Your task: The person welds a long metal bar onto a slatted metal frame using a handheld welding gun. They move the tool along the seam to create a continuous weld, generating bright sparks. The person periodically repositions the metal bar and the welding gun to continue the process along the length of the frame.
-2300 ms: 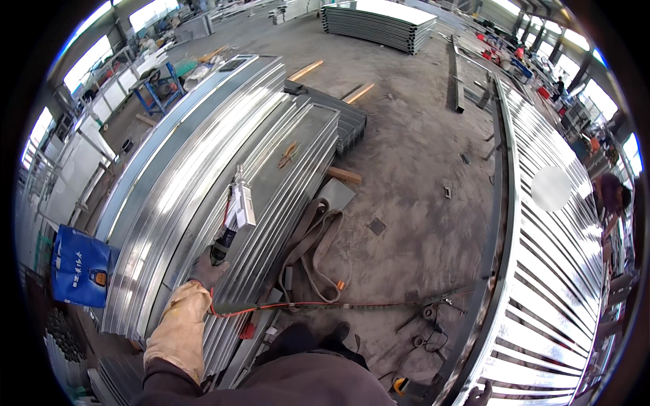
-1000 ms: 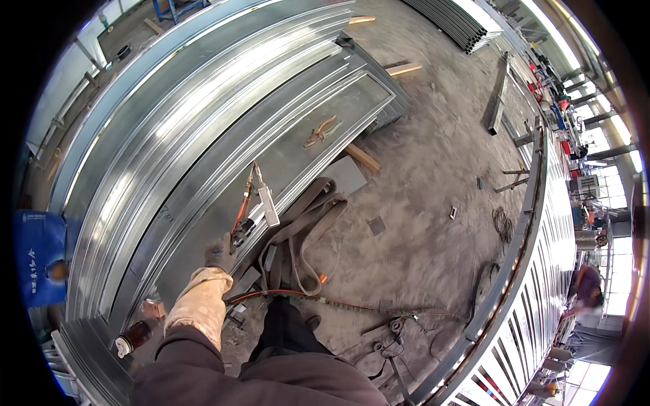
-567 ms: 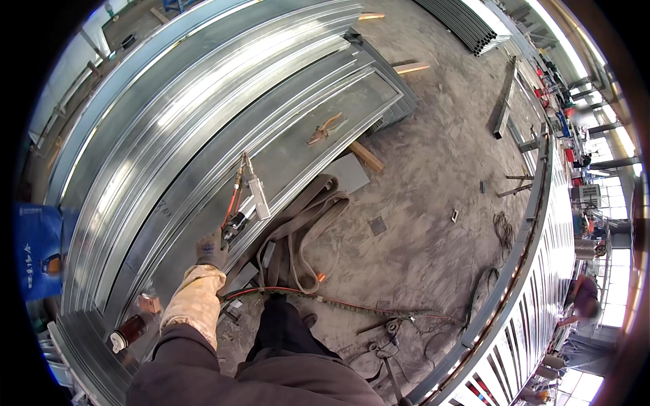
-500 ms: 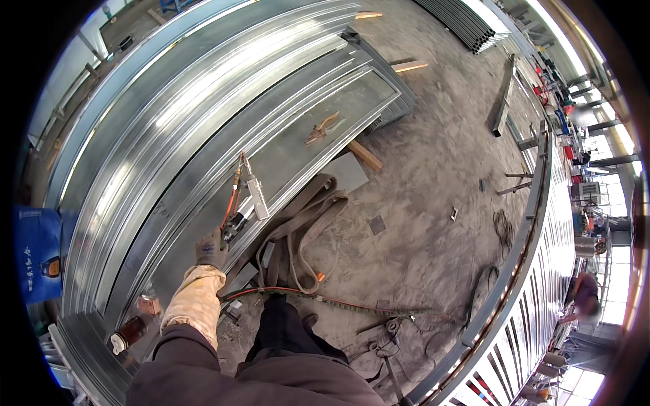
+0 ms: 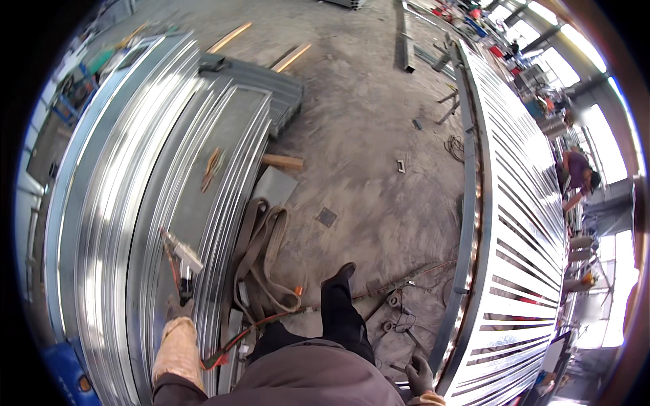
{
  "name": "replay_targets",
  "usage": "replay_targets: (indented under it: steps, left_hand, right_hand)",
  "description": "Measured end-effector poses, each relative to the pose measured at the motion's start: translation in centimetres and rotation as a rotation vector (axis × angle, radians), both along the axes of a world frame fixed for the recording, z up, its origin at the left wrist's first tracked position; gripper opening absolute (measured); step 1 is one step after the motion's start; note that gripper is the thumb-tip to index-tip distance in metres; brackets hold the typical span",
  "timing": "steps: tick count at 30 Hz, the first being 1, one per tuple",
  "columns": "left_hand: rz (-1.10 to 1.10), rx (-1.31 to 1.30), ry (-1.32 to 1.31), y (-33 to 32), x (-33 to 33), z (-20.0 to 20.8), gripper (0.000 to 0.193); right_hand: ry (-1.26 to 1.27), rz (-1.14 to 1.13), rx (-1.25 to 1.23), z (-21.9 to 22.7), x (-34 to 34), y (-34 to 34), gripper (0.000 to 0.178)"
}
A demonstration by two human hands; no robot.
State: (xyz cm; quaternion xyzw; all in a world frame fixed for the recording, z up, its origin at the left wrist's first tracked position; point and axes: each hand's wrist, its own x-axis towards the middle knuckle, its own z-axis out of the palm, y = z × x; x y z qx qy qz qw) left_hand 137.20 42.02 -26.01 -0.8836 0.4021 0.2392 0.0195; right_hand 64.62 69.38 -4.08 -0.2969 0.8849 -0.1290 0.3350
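Observation:
My left hand [image 5: 179, 310], in a grey glove and tan sleeve, is at the near end of a grey metal tool [image 5: 184, 254] over the ribbed metal sheets [image 5: 112, 223]. Its fingers look closed around the black end [image 5: 185, 291]. The tool's exact kind is unclear; a thin red-orange strand runs beside it. Farther up the top sheet lies a pair of worn pliers [image 5: 211, 169]. My right hand [image 5: 420, 376], dark-gloved, hangs low beside the steel rail [image 5: 467, 271]. Its fingers appear apart and hold nothing visible.
A brown webbing sling [image 5: 271, 257] lies looped beside the sheets. Red and dark hose [image 5: 271, 318] crosses the floor near my feet. A slatted metal frame [image 5: 521, 264] stands at the right, with another person [image 5: 577, 170] bending beyond it. Wooden blocks [image 5: 283, 161] stick out beneath the stack.
The view has swung, so the sheet stack is farther left. My right hand has come into view at the lower right. One foot now shows further forward; my left hand stays by the tool.

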Motion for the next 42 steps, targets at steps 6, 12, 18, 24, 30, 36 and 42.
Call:
replay_targets:
  steps: [6, 12, 18, 24, 30, 36, 42]
  left_hand:
    - [0.113, -0.042, -0.039, -3.4, -8.0, 1.6, 0.080]
    - [-0.196, 0.070, 0.110, -8.9, -25.5, 5.4, 0.059]
    - [-0.599, 0.178, 0.408, -19.2, -38.0, 8.1, 0.051]
    - [-0.912, 0.209, 0.386, -30.4, -47.4, 9.2, 0.036]
    - [-0.843, 0.490, 0.299, -45.9, -53.8, 1.9, 0.050]
    - [-0.958, 0.225, 0.383, -69.6, -69.6, 4.4, 0.047]
    - [-0.912, -0.073, 0.648, -90.2, -88.5, 7.5, 0.047]
  right_hand:
    - [-0.100, 0.073, -0.135, -4.4, -10.2, -12.1, 0.050]
    - [-0.182, 0.096, -0.303, -6.7, -20.7, -24.7, 0.046]
    - [-0.185, -0.002, -0.439, -2.9, -26.1, -34.3, 0.050]
    - [-0.151, -0.029, -0.450, -3.5, -31.2, -39.3, 0.049]
    - [0.093, -0.248, -0.608, -2.7, -38.8, -48.3, 0.044]
    - [0.214, -0.476, -0.695, -0.8, -45.6, -55.9, 0.040]
    - [0.325, -0.621, -0.691, -1.1, -55.6, -62.1, 0.041]
